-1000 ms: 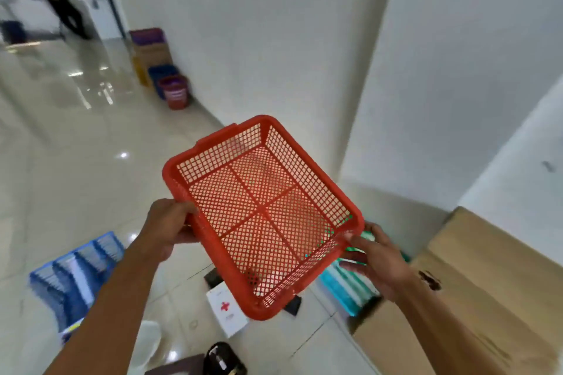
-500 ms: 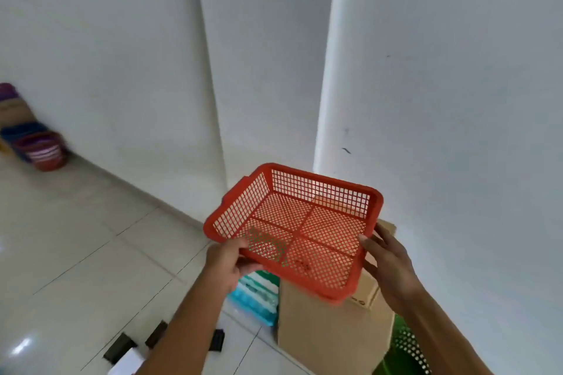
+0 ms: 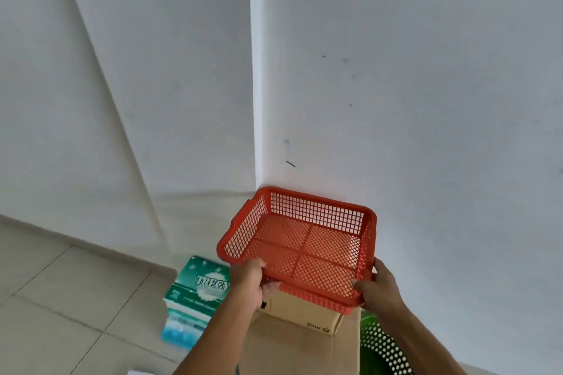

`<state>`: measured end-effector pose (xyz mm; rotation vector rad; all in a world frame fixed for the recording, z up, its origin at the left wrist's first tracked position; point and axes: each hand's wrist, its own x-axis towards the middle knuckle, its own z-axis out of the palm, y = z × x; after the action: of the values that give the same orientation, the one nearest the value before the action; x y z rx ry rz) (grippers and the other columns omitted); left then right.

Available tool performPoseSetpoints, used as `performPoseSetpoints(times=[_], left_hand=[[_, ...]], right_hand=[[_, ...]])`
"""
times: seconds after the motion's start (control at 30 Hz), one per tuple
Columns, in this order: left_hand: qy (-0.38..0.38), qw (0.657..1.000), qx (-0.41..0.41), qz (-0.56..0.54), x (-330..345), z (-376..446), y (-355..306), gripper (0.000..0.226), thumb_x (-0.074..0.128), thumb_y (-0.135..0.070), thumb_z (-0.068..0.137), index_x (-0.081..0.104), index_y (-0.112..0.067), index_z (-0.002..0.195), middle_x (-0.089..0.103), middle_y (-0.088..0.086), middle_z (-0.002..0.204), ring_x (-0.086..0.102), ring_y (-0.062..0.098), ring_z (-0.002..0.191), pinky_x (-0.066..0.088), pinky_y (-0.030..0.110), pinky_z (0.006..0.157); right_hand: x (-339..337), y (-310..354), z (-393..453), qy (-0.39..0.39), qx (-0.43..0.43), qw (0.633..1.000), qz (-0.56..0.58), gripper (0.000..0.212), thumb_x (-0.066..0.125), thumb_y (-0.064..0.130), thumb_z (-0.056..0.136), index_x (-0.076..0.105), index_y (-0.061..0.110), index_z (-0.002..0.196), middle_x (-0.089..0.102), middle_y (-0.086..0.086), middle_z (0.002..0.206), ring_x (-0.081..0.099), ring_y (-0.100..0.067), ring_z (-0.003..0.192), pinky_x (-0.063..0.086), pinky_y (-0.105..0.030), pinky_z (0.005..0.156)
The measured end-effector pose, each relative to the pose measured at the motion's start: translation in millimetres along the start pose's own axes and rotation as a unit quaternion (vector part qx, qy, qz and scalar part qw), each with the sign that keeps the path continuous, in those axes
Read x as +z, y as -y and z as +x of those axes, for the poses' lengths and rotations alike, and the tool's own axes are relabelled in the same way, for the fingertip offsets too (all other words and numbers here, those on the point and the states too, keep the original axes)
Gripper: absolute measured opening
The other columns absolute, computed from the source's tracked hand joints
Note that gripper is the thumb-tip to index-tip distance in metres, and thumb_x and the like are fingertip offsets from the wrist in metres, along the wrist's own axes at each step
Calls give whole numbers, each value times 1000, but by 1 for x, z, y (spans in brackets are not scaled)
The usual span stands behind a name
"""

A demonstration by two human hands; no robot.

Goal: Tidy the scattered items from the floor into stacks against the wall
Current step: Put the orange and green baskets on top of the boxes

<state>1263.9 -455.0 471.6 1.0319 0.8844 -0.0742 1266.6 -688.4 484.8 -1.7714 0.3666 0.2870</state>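
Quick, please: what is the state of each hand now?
Left hand: holding the red basket by its near left edge.
Right hand: holding the basket at its near right corner.

Bright, even, diffuse light; faint soft shadows; slight motion blur; wide-angle bending toward edges.

The basket [image 3: 300, 245] is up in the air, just over a box [image 3: 304, 313] that sits by the far wall [image 3: 426, 100]. The left hand [image 3: 249, 281] holds its near left edge and the right hand [image 3: 379, 289] holds its near right corner. Left of the box is a pack of tissues [image 3: 198, 289] on the floor [image 3: 61, 298]. Right of the box is another basket [image 3: 380, 347].
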Motion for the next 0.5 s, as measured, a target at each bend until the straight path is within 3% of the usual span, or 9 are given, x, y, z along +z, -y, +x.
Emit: performPoseSetpoints(times=[0.1, 0.2, 0.27, 0.5], left_hand=[[0, 1000, -24, -10, 7, 14, 0, 26, 52, 7, 92, 49, -3, 115, 57, 20, 99, 60, 35, 80, 56, 37, 39], [-26, 998, -56, -30, 13, 26, 6, 30, 50, 12, 90, 47, -3, 116, 52, 23, 111, 57, 43, 98, 58, 52, 62], [-32, 996, -70, -47, 16, 28, 14, 30, 48, 13, 90, 47, -2, 115, 53, 24, 110, 56, 47, 104, 53, 57, 75], [-87, 990, -64, -93, 26, 33, 38, 23, 55, 9, 88, 55, 6, 111, 64, 23, 90, 65, 39, 73, 56, 53, 78]], right_hand=[[3, -1, 15, 3, 48, 999, -10, 36, 48, 2, 95, 43, 18, 127, 70, -13, 95, 67, -25, 78, 54, -35, 64], [4, -2, 26, -1, 82, 997, -5, 24, 46, 5, 96, 55, 11, 117, 74, -17, 91, 72, -34, 82, 58, -53, 76], [4, -5, 32, 6, 84, 996, -14, 23, 45, 5, 96, 56, 10, 116, 74, -19, 90, 71, -36, 78, 52, -60, 82], [-9, -16, 45, 40, 86, 994, -51, 45, 40, -2, 99, 43, 17, 140, 74, -14, 89, 70, -26, 70, 61, -43, 71]])
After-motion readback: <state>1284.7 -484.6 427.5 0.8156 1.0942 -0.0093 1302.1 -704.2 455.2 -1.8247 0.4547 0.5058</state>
